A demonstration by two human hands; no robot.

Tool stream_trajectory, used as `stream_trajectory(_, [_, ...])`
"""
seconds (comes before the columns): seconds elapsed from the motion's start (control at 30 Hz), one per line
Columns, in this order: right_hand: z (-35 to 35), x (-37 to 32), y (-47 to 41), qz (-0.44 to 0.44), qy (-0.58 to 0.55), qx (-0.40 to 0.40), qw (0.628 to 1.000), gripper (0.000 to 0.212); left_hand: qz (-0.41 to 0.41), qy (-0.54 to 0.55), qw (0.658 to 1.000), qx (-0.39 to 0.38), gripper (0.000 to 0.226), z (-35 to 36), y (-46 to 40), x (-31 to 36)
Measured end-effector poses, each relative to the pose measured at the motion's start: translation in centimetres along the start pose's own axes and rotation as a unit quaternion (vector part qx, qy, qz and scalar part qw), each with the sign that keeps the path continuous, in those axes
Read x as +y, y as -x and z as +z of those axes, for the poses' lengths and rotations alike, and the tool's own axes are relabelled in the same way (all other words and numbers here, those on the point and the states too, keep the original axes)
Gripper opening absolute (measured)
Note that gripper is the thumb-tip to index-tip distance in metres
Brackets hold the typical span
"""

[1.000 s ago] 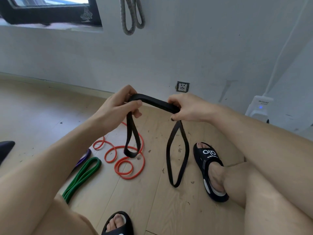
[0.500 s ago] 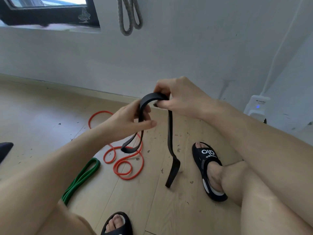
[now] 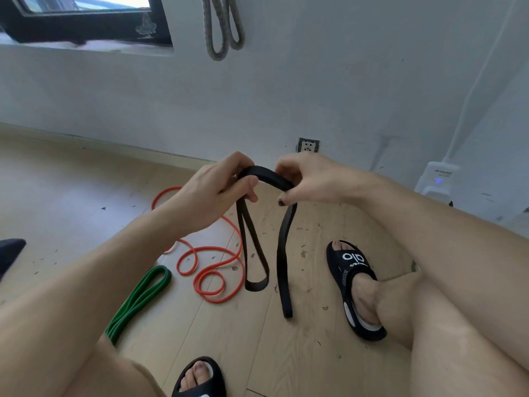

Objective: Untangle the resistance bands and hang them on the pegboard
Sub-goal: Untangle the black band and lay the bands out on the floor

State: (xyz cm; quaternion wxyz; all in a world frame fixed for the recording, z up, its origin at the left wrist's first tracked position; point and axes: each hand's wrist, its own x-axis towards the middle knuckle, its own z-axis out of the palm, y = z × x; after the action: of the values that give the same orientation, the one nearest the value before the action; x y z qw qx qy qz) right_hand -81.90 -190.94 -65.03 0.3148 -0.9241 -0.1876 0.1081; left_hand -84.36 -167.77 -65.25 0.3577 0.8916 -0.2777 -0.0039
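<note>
A black resistance band (image 3: pixel 266 177) arches between both hands above the floor. My left hand (image 3: pixel 211 190) grips its left part, from which a loop hangs down. My right hand (image 3: pixel 312 179) pinches the right part, and a flat doubled length drops from it toward the floor. An orange band (image 3: pixel 213 265) lies coiled on the wooden floor below my left hand. A green band (image 3: pixel 140 299) lies folded to its left, partly hidden by my left arm. A grey braided band (image 3: pixel 223 27) hangs on the wall at the top.
I am sitting on the wooden floor (image 3: pixel 71 190) with both feet in black sandals (image 3: pixel 353 285). A wall socket (image 3: pixel 308 145) sits low on the white wall. A white device (image 3: pixel 436 179) with a cable stands at the right. A dark object (image 3: pixel 10 250) lies at the left edge.
My hands moved apart again, stretching the black band into a short arch. The left loop opened and hangs lower; the right length swung down straight.
</note>
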Motion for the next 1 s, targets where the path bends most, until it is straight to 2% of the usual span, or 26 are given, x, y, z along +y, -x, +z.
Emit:
stream_trajectory(0.1, [0.3,1.5,0.1,0.03,0.034,-0.048,0.998,0.028,-0.025,0.048,0.998,0.043,0.008,-0.7,0.2,-0.1])
stream_trajectory(0.2, [-0.5,2.2,0.2,0.047,0.031,-0.02,0.998,0.026,-0.066,0.071,0.994,0.059,0.007,-1.9,0.5,-1.4])
stream_trajectory(0.27, [-1.4,1.9,0.4,0.046,-0.022,0.018,0.999,0.027,-0.101,-0.006,0.995,-0.012,0.005,-2.4,0.6,-2.9])
stream_trajectory(0.37, [-2.1,0.2,1.1,0.011,-0.099,0.043,0.994,0.029,-0.149,-0.117,0.961,-0.199,0.004,-1.0,0.9,-4.4])
stream_trajectory(0.43, [-2.0,-1.3,1.5,-0.019,-0.121,0.031,0.992,0.031,-0.139,-0.097,0.953,-0.249,0.008,0.5,0.9,-4.7])
stream_trajectory(0.47, [-1.8,-2.0,1.5,-0.033,-0.13,0.027,0.991,0.032,-0.128,-0.076,0.956,-0.254,0.019,1.1,0.9,-4.5])
stream_trajectory(0.53, [-1.5,-3.0,1.6,-0.05,-0.146,0.03,0.988,0.034,-0.107,-0.033,0.963,-0.245,0.046,2.0,0.8,-3.6])
stream_trajectory(0.6, [-1.3,-3.5,1.5,-0.059,-0.155,0.037,0.985,0.034,-0.076,0.008,0.978,-0.195,0.061,2.5,0.6,-2.3])
stream_trajectory(0.67, [-1.3,-3.6,1.3,-0.061,-0.159,0.05,0.984,0.034,-0.05,0.059,0.99,-0.12,0.051,2.6,0.2,-1.2])
stream_trajectory(0.77, [-1.2,-3.6,1.1,-0.057,-0.146,0.067,0.985,0.033,-0.022,0.141,0.989,-0.025,0.031,2.1,-0.3,-0.3])
stream_trajectory(0.87, [-1.2,-3.4,1.0,-0.048,-0.141,0.074,0.986,0.032,-0.017,0.153,0.988,-0.021,0.003,2.1,-0.5,-0.1])
stream_trajectory(1.0, [-1.7,-2.8,1.2,-0.035,-0.129,0.073,0.988,0.03,-0.014,0.131,0.991,-0.026,0.003,1.9,-0.6,0.2])
